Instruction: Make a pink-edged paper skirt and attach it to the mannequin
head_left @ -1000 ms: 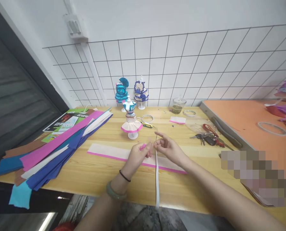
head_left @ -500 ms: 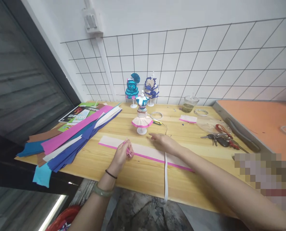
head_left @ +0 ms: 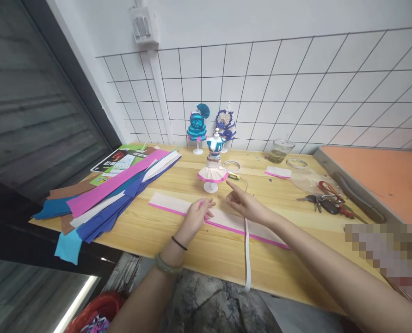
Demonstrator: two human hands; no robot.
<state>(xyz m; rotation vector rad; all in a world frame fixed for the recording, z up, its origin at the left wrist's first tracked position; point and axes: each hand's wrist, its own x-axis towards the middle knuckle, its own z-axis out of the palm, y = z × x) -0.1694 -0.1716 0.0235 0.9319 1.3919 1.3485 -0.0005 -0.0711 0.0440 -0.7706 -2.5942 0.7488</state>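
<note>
My left hand [head_left: 196, 215] rests on a long white paper strip with a pink edge [head_left: 167, 204] that lies across the wooden table [head_left: 164, 240]. Its fingers are pressed together round a small pink piece [head_left: 201, 202]. My right hand [head_left: 249, 207] hovers just to the right, index finger stretched toward a small dress-form doll in a pink-trimmed skirt [head_left: 212, 173], the other fingers curled. A narrow white strip [head_left: 247, 252] runs out from under this hand and hangs over the table's front edge.
Coloured crepe sheets [head_left: 105, 199] are piled at the left over a printed leaflet [head_left: 117, 162]. Two more paper-dress dolls [head_left: 197, 125] stand by the wire grid wall. Tape rings [head_left: 231, 165], a glass jar [head_left: 279, 151], keys [head_left: 318, 201], scissors and an orange board [head_left: 375, 175] lie to the right.
My left hand moved right, back toward the right hand. My right hand lifted from lying flat and now points its index finger at the doll. The camera swung slightly left.
</note>
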